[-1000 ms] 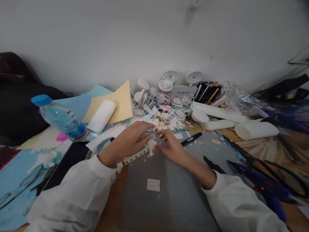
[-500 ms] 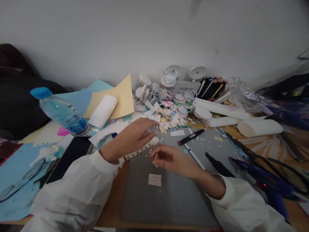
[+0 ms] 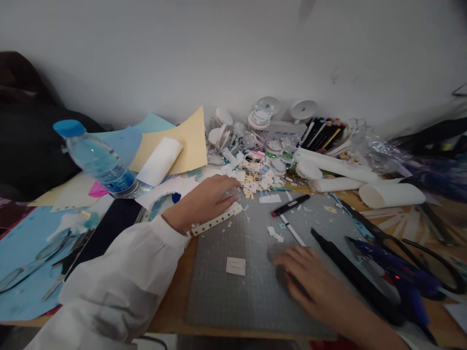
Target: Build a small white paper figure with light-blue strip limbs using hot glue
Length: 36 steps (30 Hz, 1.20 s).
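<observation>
My left hand (image 3: 206, 201) reaches over the far left of the grey cutting mat (image 3: 215, 301). Its fingers are stretched out, with the tips at the edge of a pile of small paper cutouts (image 3: 260, 177). Below that palm lies a pale strip with dark marks (image 3: 219, 218). Low over the mat's right side, my right hand (image 3: 314, 282) is smeared by motion; its fingers look loosely spread and nothing shows in them. A small square card (image 3: 235, 266) lies on the mat between the hands. White paper bits (image 3: 275, 234) sit just beyond the right fingers.
On the right are a black knife-like tool (image 3: 353, 272), a blue glue gun (image 3: 397, 277) and black-handled scissors (image 3: 386, 238). A marker (image 3: 290, 205) lies on the mat. A water bottle (image 3: 100, 163) and coloured paper (image 3: 189, 146) stand at left, eyeglasses (image 3: 40, 257) nearer.
My right hand has moved right and nearer to me, away from the mat's middle. The small pale piece at its fingertips no longer shows. My left hand stays over the same spot.
</observation>
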{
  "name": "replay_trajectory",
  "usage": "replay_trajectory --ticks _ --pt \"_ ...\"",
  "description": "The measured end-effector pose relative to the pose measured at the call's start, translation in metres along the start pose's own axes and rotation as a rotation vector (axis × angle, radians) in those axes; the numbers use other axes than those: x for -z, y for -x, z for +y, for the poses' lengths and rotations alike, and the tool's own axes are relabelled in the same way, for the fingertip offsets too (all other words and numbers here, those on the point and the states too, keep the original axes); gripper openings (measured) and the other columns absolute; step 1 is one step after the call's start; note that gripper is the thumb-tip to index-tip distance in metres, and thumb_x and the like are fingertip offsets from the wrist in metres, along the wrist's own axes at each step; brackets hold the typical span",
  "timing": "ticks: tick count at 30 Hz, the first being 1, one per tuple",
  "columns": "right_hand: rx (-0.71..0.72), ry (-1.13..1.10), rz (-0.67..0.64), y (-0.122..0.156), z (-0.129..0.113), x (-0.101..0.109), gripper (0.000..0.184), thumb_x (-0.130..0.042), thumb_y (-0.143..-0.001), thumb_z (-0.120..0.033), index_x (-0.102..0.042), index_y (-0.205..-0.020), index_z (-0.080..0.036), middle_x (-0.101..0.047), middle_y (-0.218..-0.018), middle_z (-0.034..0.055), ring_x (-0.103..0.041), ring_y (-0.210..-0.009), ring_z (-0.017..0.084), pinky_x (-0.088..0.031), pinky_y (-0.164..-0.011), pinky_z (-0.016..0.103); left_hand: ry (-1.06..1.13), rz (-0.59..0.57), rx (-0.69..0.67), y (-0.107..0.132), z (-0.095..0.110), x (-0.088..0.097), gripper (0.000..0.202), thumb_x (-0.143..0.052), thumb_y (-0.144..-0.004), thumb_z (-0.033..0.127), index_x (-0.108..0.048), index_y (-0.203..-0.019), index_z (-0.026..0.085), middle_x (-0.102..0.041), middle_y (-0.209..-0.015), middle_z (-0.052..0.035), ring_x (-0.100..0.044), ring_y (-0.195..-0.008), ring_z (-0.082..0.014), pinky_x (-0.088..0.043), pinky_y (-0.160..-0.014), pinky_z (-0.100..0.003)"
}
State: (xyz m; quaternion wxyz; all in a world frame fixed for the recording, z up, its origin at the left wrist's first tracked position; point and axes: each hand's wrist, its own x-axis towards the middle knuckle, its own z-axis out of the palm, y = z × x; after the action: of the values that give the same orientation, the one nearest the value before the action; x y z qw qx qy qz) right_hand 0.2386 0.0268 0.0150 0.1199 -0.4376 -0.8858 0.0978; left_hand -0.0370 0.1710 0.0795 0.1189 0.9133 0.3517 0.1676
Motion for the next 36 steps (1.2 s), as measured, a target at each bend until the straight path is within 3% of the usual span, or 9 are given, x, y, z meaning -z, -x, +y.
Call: replay_trajectory --ticks 7,14,17,22,25,28,31,34,36 --pt "0.054 0.19 0.138 0.014 -0.017 0.002 0.039 -0.042 -0.075 -0.006 -0.059 -0.107 -0.021 -0.069 -0.097 0.0033 -0.061 -0.089 0.022 -0.041 -0.084 0.038 -0.125 -0.142 -0.041 -0.005 -0.012 -0.033 0.028 -0.052 -0.093 0.03 -0.057 -0.115 0.014 -0.065 -0.107 -0.0123 -0.06 -0.103 -0.0274 -0.045 -0.088 -0.038" --pt "0.086 0.451 0.221 0.072 0.024 0.019 0.033 -0.049 -0.072 -0.01 -0.062 -0.101 -0.021 -0.069 -0.094 0.0064 -0.061 -0.087 0.025 -0.039 -0.08 0.039 -0.132 -0.171 -0.033 -0.005 -0.011 -0.046 0.019 -0.057 -0.089 0.026 -0.06 -0.105 0.015 -0.066 -0.103 -0.0112 -0.061 -0.098 -0.0276 -0.045 -0.088 -0.041" --pt "0.069 0.427 0.251 0.077 0.024 0.026 0.033 -0.05 -0.077 -0.014 -0.061 -0.106 -0.021 -0.067 -0.1 0.0077 -0.06 -0.093 0.025 -0.04 -0.08 0.038 -0.084 -0.13 -0.059 -0.006 -0.009 -0.042 0.021 -0.058 -0.088 0.027 -0.06 -0.106 0.017 -0.065 -0.108 -0.0107 -0.06 -0.102 -0.0258 -0.045 -0.09 -0.038" --pt "0.03 0.148 0.147 0.019 -0.003 0.027 0.039 -0.048 -0.08 -0.008 -0.055 -0.116 -0.021 -0.065 -0.105 0.0062 -0.058 -0.099 0.021 -0.044 -0.087 0.035 0.009 -0.016 -0.12 -0.006 0.011 -0.015 0.018 -0.041 -0.095 0.019 -0.059 -0.094 0.017 -0.065 -0.095 -0.0066 -0.059 -0.094 -0.0188 -0.045 -0.084 -0.03" --pt "0.061 -0.021 0.066 -0.026 -0.003 0.027 0.031 -0.048 -0.087 -0.01 -0.055 -0.115 -0.022 -0.063 -0.11 0.0073 -0.057 -0.104 0.022 -0.043 -0.093 0.04 0.025 0.086 -0.098 -0.002 0.025 0.006 0.021 -0.037 -0.095 0.019 -0.055 -0.086 0.017 -0.061 -0.084 -0.006 -0.056 -0.082 -0.0189 -0.043 -0.076 -0.031" --pt "0.084 -0.148 0.13 -0.062 0.016 0.03 0.027 -0.05 -0.091 -0.016 -0.056 -0.116 -0.021 -0.06 -0.116 0.0099 -0.054 -0.111 0.022 -0.044 -0.095 0.04 0.03 0.241 -0.046 0.003 0.033 0.023 0.02 -0.038 -0.093 0.017 -0.048 -0.076 0.019 -0.055 -0.073 -0.0017 -0.051 -0.07 -0.0161 -0.039 -0.067 -0.029" --pt "0.089 -0.181 0.173 -0.094 0.043 0.028 0.018 -0.048 -0.093 -0.018 -0.061 -0.106 -0.02 -0.062 -0.104 0.0099 -0.057 -0.101 0.021 -0.046 -0.089 0.037 -0.016 0.408 0.034 0.007 0.034 0.033 0.028 -0.04 -0.093 0.02 -0.037 -0.065 0.021 -0.042 -0.061 0.0026 -0.043 -0.059 -0.0143 -0.033 -0.06 -0.029" --pt "0.105 -0.159 0.121 -0.123 0.064 0.013 0.015 -0.056 -0.09 -0.019 -0.066 -0.101 -0.02 -0.064 -0.098 0.0093 -0.059 -0.096 0.022 -0.046 -0.085 0.038 -0.043 0.515 0.124 0.011 0.033 0.04 0.037 -0.042 -0.094 0.025 -0.031 -0.059 0.022 -0.038 -0.055 0.0037 -0.04 -0.054 -0.0135 -0.032 -0.057 -0.029" --pt "0.103 -0.148 0.082 -0.137 0.072 -0.002 0.011 -0.061 -0.087 -0.02 -0.068 -0.097 -0.02 -0.064 -0.094 0.0085 -0.059 -0.094 0.022 -0.047 -0.085 0.039 -0.03 0.527 0.172 0.013 0.034 0.044 0.039 -0.044 -0.094 0.027 -0.036 -0.057 0.021 -0.042 -0.054 0.0033 -0.043 -0.054 -0.0135 -0.033 -0.056 -0.029"
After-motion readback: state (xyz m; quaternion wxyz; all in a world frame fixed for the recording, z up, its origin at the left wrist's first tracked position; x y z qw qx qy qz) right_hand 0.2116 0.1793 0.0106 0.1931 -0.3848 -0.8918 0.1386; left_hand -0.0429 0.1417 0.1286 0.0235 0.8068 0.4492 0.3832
